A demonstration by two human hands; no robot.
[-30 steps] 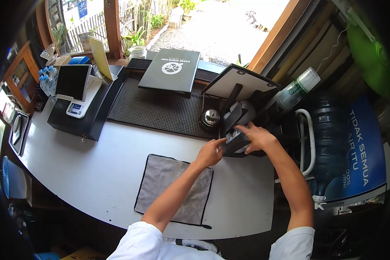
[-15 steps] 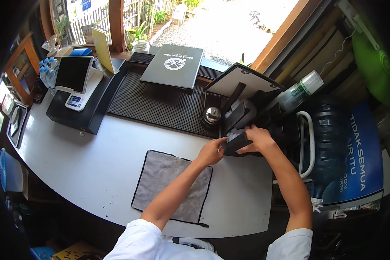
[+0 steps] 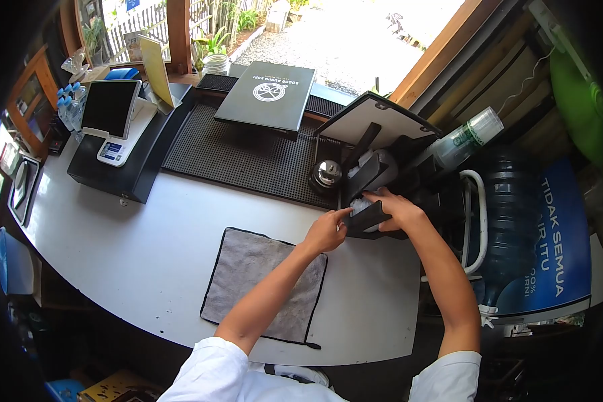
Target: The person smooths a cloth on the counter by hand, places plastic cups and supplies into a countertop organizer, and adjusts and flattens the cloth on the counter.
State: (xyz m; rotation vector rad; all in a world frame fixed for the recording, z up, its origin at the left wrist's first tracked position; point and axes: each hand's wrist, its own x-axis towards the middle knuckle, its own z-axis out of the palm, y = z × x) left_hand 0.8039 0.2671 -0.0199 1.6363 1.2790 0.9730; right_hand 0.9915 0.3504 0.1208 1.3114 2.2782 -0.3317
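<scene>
A black holder (image 3: 370,218) with compartments stands at the right end of the white counter, with whitish, clear-looking items in its front compartment. My left hand (image 3: 327,232) is at the holder's left side, its index finger reaching the compartment's edge and the other fingers curled; what it may pinch is too small to make out. My right hand (image 3: 396,209) reaches over the holder from the right, fingers spread apart around the front compartment, its fingertips partly hidden. A grey cloth (image 3: 264,281) with a black border lies beneath my left forearm.
A silver bell (image 3: 327,173) stands left of the holder, on a black mat (image 3: 248,161). Behind are a dark menu folder (image 3: 268,97) and a clipboard (image 3: 375,120). A tablet stand (image 3: 111,110) is at the left; stacked plastic cups (image 3: 467,137) and a large water bottle (image 3: 509,221) are at the right.
My right hand's fingers have shifted at the front compartment, moving to its far side and then back over its top. My left hand stays at the holder's left edge. The view has shifted slightly.
</scene>
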